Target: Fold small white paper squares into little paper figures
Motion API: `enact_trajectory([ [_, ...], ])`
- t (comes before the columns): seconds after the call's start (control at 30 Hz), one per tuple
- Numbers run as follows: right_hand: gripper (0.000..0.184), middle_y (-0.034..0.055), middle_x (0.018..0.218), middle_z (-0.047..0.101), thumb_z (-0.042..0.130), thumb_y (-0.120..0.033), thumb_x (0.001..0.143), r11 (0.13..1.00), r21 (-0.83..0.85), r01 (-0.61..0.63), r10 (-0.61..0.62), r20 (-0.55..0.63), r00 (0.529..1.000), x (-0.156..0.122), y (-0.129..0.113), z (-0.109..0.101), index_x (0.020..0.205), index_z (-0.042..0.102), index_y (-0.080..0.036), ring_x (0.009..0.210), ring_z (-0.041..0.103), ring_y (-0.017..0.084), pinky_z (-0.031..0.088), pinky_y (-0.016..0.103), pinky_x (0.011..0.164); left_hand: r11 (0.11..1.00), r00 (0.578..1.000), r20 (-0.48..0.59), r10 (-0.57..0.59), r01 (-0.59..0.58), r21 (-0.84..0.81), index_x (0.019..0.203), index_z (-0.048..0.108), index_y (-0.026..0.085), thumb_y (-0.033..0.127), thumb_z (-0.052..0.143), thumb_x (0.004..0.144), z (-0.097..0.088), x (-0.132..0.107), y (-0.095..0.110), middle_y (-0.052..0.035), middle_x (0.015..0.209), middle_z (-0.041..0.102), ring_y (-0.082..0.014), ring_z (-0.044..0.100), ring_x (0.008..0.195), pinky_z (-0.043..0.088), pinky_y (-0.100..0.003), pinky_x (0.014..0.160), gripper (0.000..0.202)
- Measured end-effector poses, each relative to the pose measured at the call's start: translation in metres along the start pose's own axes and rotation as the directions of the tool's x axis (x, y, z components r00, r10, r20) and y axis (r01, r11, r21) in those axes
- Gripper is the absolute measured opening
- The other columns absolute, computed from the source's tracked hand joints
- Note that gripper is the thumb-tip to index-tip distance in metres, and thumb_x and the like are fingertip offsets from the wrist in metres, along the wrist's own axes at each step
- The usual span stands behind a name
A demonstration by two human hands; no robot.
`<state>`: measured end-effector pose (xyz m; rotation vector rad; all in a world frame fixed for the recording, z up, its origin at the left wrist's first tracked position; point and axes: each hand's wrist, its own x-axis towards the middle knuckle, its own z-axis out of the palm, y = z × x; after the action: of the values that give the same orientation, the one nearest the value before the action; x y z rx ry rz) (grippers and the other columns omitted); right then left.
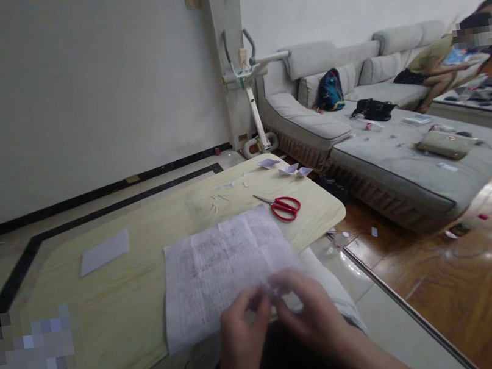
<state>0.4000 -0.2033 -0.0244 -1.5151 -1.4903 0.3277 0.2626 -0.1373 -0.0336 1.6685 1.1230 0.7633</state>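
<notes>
A large creased sheet of printed paper [226, 267] lies on the pale wooden table [122, 314], hanging over its near edge. My left hand [241, 339] and my right hand [308, 311] meet at the sheet's near edge, fingers pinched together on a small bit of paper there. Red-handled scissors [282, 206] lie on the table just beyond the sheet, to the right. A smaller blank sheet [103, 252] rests at the left, and folded paper scraps [290, 169] sit at the far corner.
A grey sectional sofa [385, 157] with bags and clutter stands to the right. A person sits on it at the far right [439, 57]. A white exercise machine [252, 103] stands by the wall. Paper bits litter the wooden floor [472, 274].
</notes>
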Motion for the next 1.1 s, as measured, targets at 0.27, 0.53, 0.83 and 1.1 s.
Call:
enact_trajectory([
  [0.27, 0.021, 0.0021, 0.079, 0.07, 0.056, -0.007, 0.078, 0.991, 0.118, -0.069, 0.078, -0.081, 0.994, -0.001, 0.008, -0.001, 0.092, 0.063, -0.021, 0.071, 0.065, 0.018, 0.053, 0.028, 0.068, 0.985, 0.996, 0.086, -0.03, 0.044, -0.166, 0.096, 0.078, 0.02, 0.04, 0.055, 0.091, -0.006, -0.002, 0.002, -0.0077, 0.099, 0.08, -0.0244, 0.073, 0.09, 0.057, -0.033, 0.085, 0.031],
  [0.53, 0.023, -0.0005, 0.077, 0.069, 0.056, -0.006, 0.078, 0.979, 0.185, -0.089, 0.097, -0.031, 0.995, -0.003, 0.01, -0.004, 0.094, 0.065, -0.021, 0.07, 0.064, 0.015, 0.052, 0.025, 0.069, 0.975, 0.994, 0.101, -0.033, 0.055, -0.215, 0.087, 0.076, 0.022, 0.038, 0.066, 0.083, -0.004, -0.001, 0.002, -0.0046, 0.09, 0.077, -0.0239, 0.072, 0.088, 0.057, -0.029, 0.08, 0.019],
  [0.83, 0.021, -0.0004, 0.074, 0.067, 0.055, -0.006, 0.078, 0.986, 0.161, -0.034, 0.048, -0.083, 0.995, -0.005, 0.012, -0.003, 0.088, 0.065, -0.021, 0.067, 0.063, 0.016, 0.052, 0.025, 0.066, 0.996, 0.996, 0.089, 0.025, -0.018, -0.084, 0.09, 0.076, 0.024, 0.044, 0.069, 0.08, -0.003, -0.001, -0.003, -0.0047, 0.09, 0.079, -0.025, 0.074, 0.083, 0.059, -0.03, 0.074, 0.024],
  [1.1, 0.031, 0.0018, 0.09, 0.07, 0.063, -0.01, 0.081, 0.99, 0.111, -0.089, 0.081, 0.074, 0.994, 0.008, 0.009, -0.029, 0.108, 0.067, -0.023, 0.082, 0.066, 0.017, 0.054, 0.029, 0.078, 0.976, 0.995, 0.082, -0.062, 0.078, -0.204, 0.091, 0.076, 0.02, 0.049, 0.077, 0.073, -0.005, 0.002, -0.014, -0.0076, 0.095, 0.081, -0.0275, 0.076, 0.09, 0.062, -0.03, 0.075, 0.034],
])
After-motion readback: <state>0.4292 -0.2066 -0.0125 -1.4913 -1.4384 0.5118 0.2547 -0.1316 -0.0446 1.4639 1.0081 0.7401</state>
